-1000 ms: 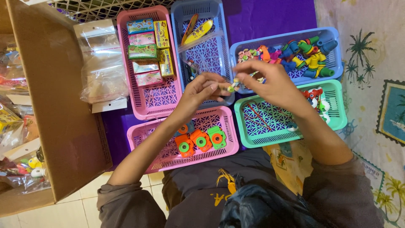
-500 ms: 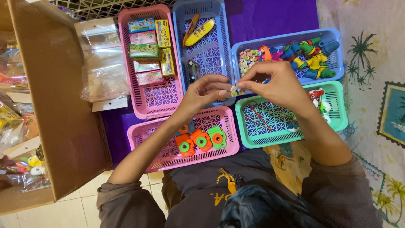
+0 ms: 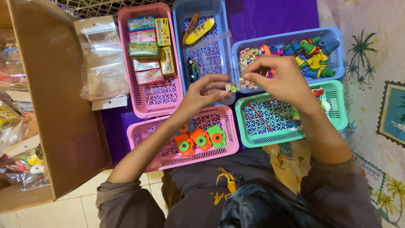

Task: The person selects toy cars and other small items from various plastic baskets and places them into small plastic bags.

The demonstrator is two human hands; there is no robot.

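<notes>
Left hand [image 3: 202, 93], right hand [image 3: 280, 80] — fingertips together, pinching small trinket [image 3: 233, 88] between them.

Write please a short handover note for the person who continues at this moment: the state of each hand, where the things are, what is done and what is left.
Left hand: raised over the baskets, fingers pinched on a small white and green piece.
Right hand: fingers pinched near that piece, at a small clear bag; whether it grips the bag or the piece cannot be told.
Things: more tiny pieces lie in the blue basket behind the hands, beside coloured toys. The green basket below is almost bare.
Done: other baskets already hold sorted boxes and toys.
Left: the many loose pieces in the blue basket.
</notes>
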